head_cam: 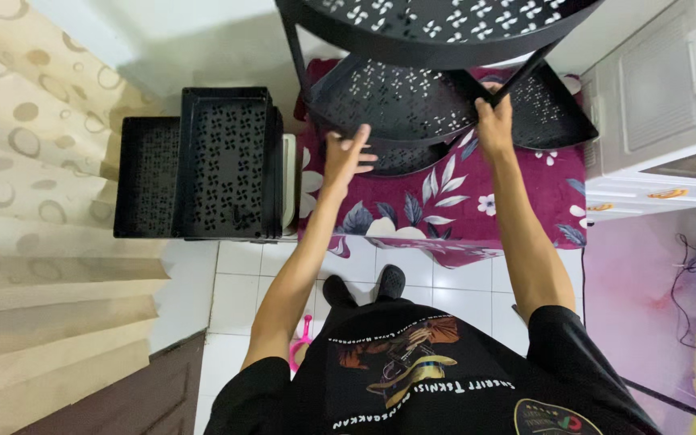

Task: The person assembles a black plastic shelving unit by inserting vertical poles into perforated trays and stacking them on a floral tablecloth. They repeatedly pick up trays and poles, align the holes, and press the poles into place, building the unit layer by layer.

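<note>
Head cam: our right hand (494, 127) grips the black rack's (412, 113) leg w/ fingers closed, left hand (346, 155) spread open touching its shelf edge, rack standing upright ahead.

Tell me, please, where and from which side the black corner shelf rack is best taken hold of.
Probably by the bare upright posts, from the front, which faces the person. The perforated tiers of the black corner shelf rack are broad, curved wedges, awkward to close a hand round, while the slim posts suit a full wrap. The right hand already grips one post; the left hand, open at a tier's front rim, has the left post nearby.
</note>
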